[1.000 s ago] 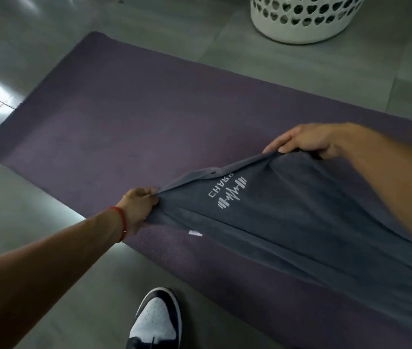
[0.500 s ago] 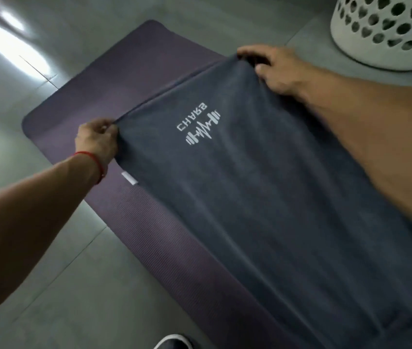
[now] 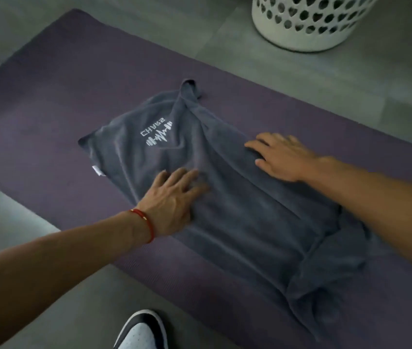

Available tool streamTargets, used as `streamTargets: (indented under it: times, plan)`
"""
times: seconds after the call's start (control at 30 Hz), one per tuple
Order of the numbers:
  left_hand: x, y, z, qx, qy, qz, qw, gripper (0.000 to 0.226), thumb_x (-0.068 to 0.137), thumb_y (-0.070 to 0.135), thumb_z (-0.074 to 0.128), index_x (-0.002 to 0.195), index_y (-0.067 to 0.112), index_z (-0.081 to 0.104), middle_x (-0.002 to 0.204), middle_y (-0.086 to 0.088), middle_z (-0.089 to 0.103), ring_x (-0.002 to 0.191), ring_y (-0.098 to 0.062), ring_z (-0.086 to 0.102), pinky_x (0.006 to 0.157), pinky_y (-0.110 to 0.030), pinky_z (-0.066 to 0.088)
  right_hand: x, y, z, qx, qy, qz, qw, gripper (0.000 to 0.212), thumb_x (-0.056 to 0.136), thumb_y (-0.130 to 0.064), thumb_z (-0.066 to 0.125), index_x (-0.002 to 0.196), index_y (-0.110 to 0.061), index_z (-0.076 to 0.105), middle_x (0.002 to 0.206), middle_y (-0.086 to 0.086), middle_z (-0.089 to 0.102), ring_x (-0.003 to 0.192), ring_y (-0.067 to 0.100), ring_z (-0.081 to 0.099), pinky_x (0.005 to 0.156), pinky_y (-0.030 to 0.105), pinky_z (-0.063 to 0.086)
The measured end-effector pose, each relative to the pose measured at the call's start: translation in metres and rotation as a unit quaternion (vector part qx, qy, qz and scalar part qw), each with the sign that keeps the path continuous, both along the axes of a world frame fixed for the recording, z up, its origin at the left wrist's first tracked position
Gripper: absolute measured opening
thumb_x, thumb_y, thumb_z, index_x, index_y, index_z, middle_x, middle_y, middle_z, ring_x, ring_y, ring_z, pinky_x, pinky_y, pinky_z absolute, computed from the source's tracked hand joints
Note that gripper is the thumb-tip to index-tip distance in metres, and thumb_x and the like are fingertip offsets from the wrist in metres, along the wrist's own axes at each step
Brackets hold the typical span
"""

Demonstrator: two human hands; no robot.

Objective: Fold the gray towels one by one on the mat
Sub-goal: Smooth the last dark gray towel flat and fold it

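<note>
1. Nearest the person, a black-and-white shoe (image 3: 141,331) stands on the gray tiled floor (image 3: 49,311), just short of the mat's near edge and below the left hand.

2. The left hand (image 3: 172,197), a red cord bracelet (image 3: 145,224) at its wrist, lies palm down on the gray towel (image 3: 237,210). Its grip is apart: the fingers are spread flat and pinch nothing. This looks like pressing and smoothing, which pins the cloth so it does not slide.

3. The right hand (image 3: 281,156), just beyond and to the right of the left, is likewise flat on the towel with fingers spread, holding nothing. The two hands sit well apart on the cloth, likely to flatten it across its width before the fold is made.

4. The towel lies on the purple mat (image 3: 49,117), under and between both hands. Beyond the left hand is its white printed logo (image 3: 158,133); a small white tag (image 3: 97,170) shows at the edge left of that hand. The far corner is bunched up, and the end under the right forearm is rumpled, so I judge the spreading unfinished and no fold yet done.

5. Farthest off, past the right hand, a white laundry basket (image 3: 308,23) with heart-shaped holes stands on the floor beyond the mat.
</note>
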State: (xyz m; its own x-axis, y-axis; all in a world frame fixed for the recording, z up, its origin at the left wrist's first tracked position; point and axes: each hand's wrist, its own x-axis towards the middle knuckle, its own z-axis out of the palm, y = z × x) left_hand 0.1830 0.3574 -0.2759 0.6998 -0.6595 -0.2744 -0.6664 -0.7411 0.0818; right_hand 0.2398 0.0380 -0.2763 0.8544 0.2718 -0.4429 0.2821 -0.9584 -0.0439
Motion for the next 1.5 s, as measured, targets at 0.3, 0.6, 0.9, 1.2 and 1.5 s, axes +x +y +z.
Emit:
streamTargets:
  times: [0.3,0.6,0.9,1.2,1.5]
  plan:
    - [-0.056,-0.130,0.018,-0.004,0.133,-0.194,0.972,0.083,0.074,0.051,0.034,0.153,0.025,0.035,0.159,-0.008,0.029,0.145,-0.029,0.029,0.112,-0.046,0.040,-0.220,-0.112,0.020,-0.088,0.106,-0.054,0.989,0.057,0.095,-0.065,0.036,0.144,-0.037,0.041,0.147,-0.004,0.040,0.139,0.020,0.036,0.112,0.049,0.027]
    - [-0.119,-0.256,0.033,0.035,0.251,-0.309,0.917,0.068,0.096,0.039,0.057,0.156,0.021,0.029,0.157,-0.004,0.033,0.143,-0.021,0.031,0.119,-0.027,0.023,-0.369,-0.194,0.043,-0.131,0.038,-0.142,0.981,0.051,0.082,-0.035,0.065,0.133,-0.028,0.057,0.146,-0.001,0.047,0.134,0.027,0.046,0.107,0.049,0.038]
    - [-0.124,-0.342,0.031,0.045,0.112,-0.313,0.942,0.074,0.098,0.031,0.052,0.160,0.022,0.012,0.167,-0.010,0.005,0.152,-0.029,0.012,0.120,-0.048,0.025,-0.381,-0.204,0.033,0.012,0.032,-0.538,0.842,0.051,0.091,-0.063,0.054,0.116,-0.019,0.061,0.120,0.010,0.067,0.109,0.033,0.063,0.088,0.039,0.053]
    - [-0.106,-0.477,-0.013,-0.033,0.153,-0.239,0.958,0.068,0.100,0.039,0.048,0.158,0.019,0.019,0.164,-0.008,0.021,0.149,-0.031,0.026,0.119,-0.051,0.028,-0.442,-0.145,0.002,0.200,-0.012,-0.600,0.774,0.036,0.084,-0.011,0.068,0.110,-0.021,0.045,0.115,0.003,0.039,0.096,0.026,0.053,0.089,0.028,0.044]
    - [-0.117,-0.551,-0.031,-0.001,0.092,-0.180,0.979,0.056,0.104,0.040,0.044,0.143,0.000,0.042,0.149,-0.024,0.042,0.137,-0.040,0.039,0.113,-0.045,0.034,-0.515,-0.115,0.000,0.362,-0.082,-0.823,0.430,0.029,0.086,-0.045,0.074,0.097,-0.032,0.051,0.089,-0.004,0.068,0.066,0.023,0.072,0.066,0.039,0.062]
